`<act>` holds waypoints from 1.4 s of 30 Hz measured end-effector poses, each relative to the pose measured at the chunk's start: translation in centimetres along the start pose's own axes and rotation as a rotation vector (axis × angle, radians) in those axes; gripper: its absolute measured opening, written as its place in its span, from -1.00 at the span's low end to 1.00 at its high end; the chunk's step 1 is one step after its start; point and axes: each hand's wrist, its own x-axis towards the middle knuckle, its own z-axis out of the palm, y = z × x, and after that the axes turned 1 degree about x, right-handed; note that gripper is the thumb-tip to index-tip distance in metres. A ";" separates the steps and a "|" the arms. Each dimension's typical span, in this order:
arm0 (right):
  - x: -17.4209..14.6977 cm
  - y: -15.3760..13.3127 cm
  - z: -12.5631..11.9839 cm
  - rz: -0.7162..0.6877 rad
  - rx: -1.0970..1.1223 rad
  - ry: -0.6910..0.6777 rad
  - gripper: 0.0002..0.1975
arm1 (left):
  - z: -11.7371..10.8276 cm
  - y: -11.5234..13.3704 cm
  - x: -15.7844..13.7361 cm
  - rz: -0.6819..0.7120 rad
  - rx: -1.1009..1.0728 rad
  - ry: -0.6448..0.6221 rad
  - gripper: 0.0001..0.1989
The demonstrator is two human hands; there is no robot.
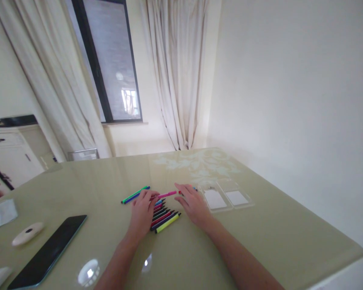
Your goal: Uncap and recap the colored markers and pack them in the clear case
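Note:
A pink marker [168, 194] lies across the gap between my hands. My left hand [143, 211] is closed on its left end, fingertips pinched around it. Under and beside that hand, several markers in dark, red and blue colours [161, 217] lie in a slanting row, with a yellow marker [167, 222] nearest me. My right hand [193, 203] is open, thumb and fingers apart near the pink marker's right end. A red tip [180, 192] shows between its fingers; the rest is mostly hidden behind the hand. Left of my left hand lie a green marker [134, 195] and a blue marker.
An open clear plastic case [226, 207] with white inserts lies right of my right hand. On the left are a dark tablet [50, 251], a cream oval object [28, 233] and a white packet [1, 214]. The table's right edge runs alongside a wall.

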 end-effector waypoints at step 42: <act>0.3 2.9 -0.5 0.138 -0.100 -0.172 -0.95 | -1.1 -6.1 0.7 -0.486 0.280 0.005 -0.73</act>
